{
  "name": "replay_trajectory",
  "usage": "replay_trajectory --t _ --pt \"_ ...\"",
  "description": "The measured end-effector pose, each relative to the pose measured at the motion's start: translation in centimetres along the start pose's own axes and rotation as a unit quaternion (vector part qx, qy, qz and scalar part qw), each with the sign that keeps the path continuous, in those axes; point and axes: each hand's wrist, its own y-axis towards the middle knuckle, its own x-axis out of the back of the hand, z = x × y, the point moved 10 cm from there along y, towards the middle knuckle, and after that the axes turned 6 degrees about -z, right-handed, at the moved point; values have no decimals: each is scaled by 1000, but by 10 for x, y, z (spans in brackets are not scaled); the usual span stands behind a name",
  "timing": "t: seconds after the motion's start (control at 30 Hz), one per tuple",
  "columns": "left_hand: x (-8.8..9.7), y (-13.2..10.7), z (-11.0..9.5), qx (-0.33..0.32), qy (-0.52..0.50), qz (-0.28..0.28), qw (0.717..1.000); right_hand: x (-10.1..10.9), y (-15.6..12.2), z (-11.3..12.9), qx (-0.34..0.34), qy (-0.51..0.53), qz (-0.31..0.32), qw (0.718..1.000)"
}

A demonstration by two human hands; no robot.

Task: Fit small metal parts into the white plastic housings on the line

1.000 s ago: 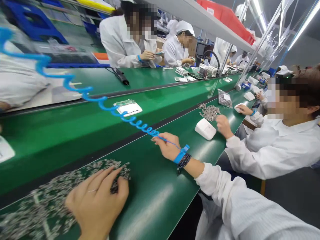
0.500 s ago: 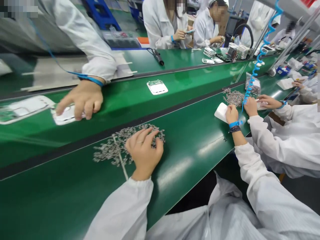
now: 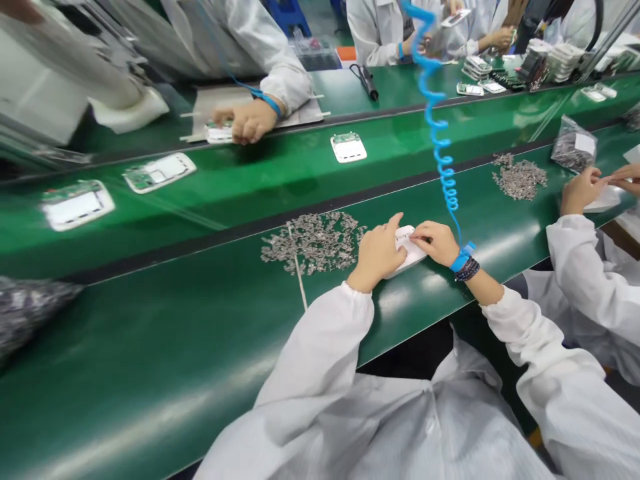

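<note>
In front of me a white plastic cover [image 3: 411,256] lies tilted between my two hands. My left hand [image 3: 379,253] grips its left side, thumb on the near side and fingers on the far side. Over the cover's upper face, my right hand [image 3: 437,243] has thumb and fingertips pinched together; whatever is between them is too small to make out. A blue wrist strap [image 3: 463,257] with a coiled cord circles my right wrist. Just left of my left hand spreads a pile of small metal parts [image 3: 320,241], with a thin white strip [image 3: 301,283] running out from under it.
White housings with green boards [image 3: 349,147] sit on the green conveyor [image 3: 280,177]. A co-worker's hand [image 3: 253,121] holds another across it. To the right are a second metal pile [image 3: 520,179], a bag of parts [image 3: 575,145] and a neighbour's hands. A dark bag [image 3: 30,310] lies left.
My left hand has left the metal pile and come to the white cover, now gripping it beside my right hand. The co-worker's hand moved back with a housing. My view has shifted left.
</note>
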Motion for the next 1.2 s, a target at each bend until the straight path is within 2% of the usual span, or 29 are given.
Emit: replay_trajectory --t 0.13,0.23,0.5,0.87,1.1,1.2 --pt "4 1 10 -2 -21 4 1000 -21 12 7 9 -43 23 999" --pt "4 1 14 5 -40 0 999 -28 17 12 20 -81 25 996" --pt "1 1 26 42 -70 -14 997 -27 11 17 61 -134 1 989" --pt "-2 6 36 86 -104 -10 991 -34 3 32 116 -177 63 975" --pt "-7 12 46 98 -96 -9 991 -44 1 36 119 -195 111 967" --pt "-5 13 42 89 -87 -13 992 -40 3 31 85 -137 81 983"
